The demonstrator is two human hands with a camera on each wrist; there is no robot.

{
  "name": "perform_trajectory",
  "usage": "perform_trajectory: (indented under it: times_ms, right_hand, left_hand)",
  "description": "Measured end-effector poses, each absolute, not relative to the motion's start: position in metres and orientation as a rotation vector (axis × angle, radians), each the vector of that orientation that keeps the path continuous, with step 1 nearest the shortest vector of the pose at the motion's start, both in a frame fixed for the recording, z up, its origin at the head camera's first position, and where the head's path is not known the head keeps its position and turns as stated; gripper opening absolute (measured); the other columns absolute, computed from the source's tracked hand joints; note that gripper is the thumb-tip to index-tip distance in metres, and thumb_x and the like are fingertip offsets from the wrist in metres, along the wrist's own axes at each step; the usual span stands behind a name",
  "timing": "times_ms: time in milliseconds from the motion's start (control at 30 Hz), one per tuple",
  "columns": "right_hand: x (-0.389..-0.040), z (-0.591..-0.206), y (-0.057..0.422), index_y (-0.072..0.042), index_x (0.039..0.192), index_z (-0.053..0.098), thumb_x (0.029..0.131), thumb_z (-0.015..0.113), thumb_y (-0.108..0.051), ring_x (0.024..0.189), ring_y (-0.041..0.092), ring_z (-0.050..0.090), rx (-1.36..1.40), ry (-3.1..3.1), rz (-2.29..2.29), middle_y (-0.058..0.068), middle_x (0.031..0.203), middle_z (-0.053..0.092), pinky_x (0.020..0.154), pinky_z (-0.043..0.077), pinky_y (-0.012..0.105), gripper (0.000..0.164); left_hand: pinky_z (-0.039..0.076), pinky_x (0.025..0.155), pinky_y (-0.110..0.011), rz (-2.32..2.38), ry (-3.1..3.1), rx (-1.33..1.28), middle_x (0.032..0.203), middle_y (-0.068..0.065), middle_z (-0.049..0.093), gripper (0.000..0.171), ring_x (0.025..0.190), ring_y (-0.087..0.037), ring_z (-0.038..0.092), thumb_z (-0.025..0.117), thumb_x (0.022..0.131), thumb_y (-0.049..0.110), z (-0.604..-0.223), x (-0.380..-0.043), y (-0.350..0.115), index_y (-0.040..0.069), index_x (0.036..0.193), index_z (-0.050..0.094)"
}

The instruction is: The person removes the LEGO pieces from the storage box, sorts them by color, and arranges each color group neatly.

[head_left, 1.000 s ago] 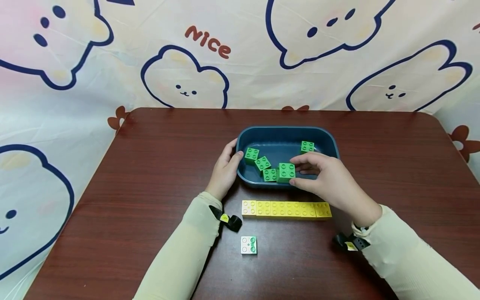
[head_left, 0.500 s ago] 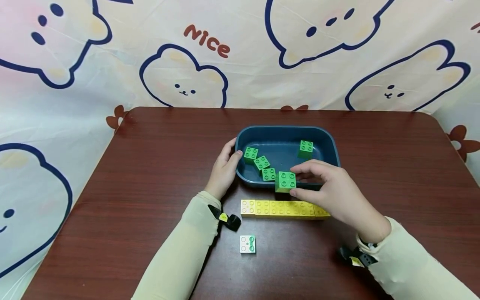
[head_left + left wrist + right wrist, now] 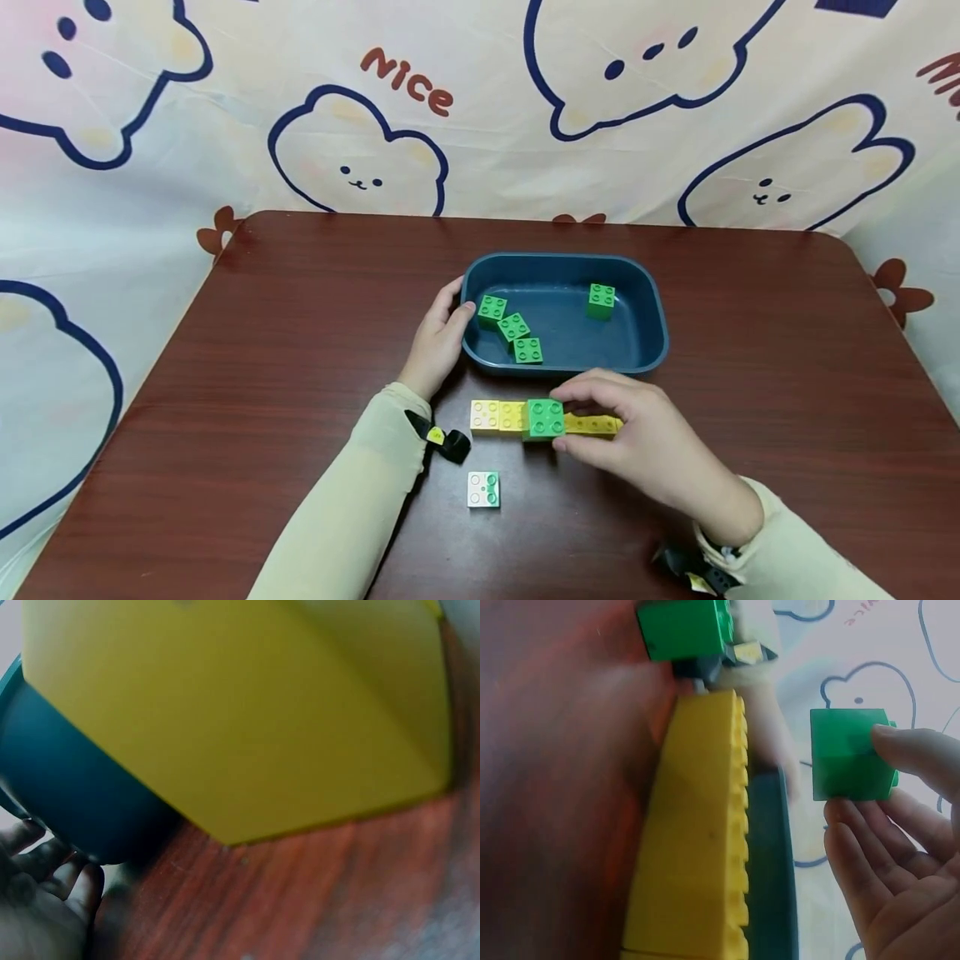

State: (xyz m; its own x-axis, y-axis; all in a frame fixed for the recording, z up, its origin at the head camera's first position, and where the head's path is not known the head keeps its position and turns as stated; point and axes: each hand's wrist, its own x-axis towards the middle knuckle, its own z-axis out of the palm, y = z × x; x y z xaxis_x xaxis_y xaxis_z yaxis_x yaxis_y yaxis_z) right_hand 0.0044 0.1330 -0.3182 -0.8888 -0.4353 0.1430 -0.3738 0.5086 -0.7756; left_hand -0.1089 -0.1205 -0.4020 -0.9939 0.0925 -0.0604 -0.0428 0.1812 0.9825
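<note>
Left hand (image 3: pixel 437 337): grip grasping the left end of the tray, thumb at the rim. Light, steady pressure seems advisable, enough to prevent sliding without tipping.

Tray (image 3: pixel 562 329): blue, rounded corners, near the worktop's far edge, about midway between the far corners. Contents: three green blocks (image 3: pixel 513 327) along its left end and near-left corner; one single block (image 3: pixel 602 301), also green, toward its far-right corner.

Loose block (image 3: pixel 483 490): on the worktop, nearer the wearer than the row; top washed pale by glare, side green in the right wrist view.

Yellow row (image 3: pixel 513 417): blocks end to end, studs up, parallel to the tray's near edge and just in front of it; part hidden.

Held block (image 3: pixel 543 419): green, raised off the worktop, in line with the yellow row from above, not touching it. Best carried level, studs up, high enough to clear the row.

Right hand (image 3: pixel 645 433): grip pinching the held block, thumb on the near side, fingers opposite. Fingertips best confined to the sides, underside free; main risks, a twist or brushing the row.

Worktop (image 3: pixel 300 333): dark red-brown wood grain, rounded far corners, faint sheen at centre.

Room: pale cloth (image 3: pixel 487 158) beyond the far edge and down both sides; animal outlines in navy, lettering "Nice" left of centre, brown flowers near both far corners.
</note>
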Motion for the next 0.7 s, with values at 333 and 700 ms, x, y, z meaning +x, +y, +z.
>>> perform_trajectory:
  times_ms: [333, 700]
  right_hand:
    - [0.026, -0.332, 0.123, -0.018, 0.112, 0.072, 0.080, 0.086, -0.011, 0.093, 0.012, 0.068, -0.746, 2.519, -1.464, -0.008, 0.110, 0.068, 0.081, 0.058, 0.033, 0.037]
    - [0.038, -0.345, 0.119, -0.022, 0.112, 0.071, 0.078, 0.088, -0.012, 0.093, 0.014, 0.069, -0.687, 2.493, -1.463, -0.013, 0.110, 0.066, 0.080, 0.057, 0.031, 0.040]
  left_hand:
    - [0.034, 0.114, -0.045, 1.948, 2.288, 0.051, 0.155, 0.008, 0.040, 0.047, 0.139, -0.013, 0.038, 0.045, 0.107, 0.033, -0.401, -0.108, -0.123, 0.028, 0.154, 0.039]
    - [0.028, 0.117, -0.046, 1.945, 2.290, 0.053, 0.156, 0.009, 0.038, 0.048, 0.143, -0.012, 0.032, 0.045, 0.107, 0.035, -0.402, -0.108, -0.120, 0.028, 0.154, 0.038]
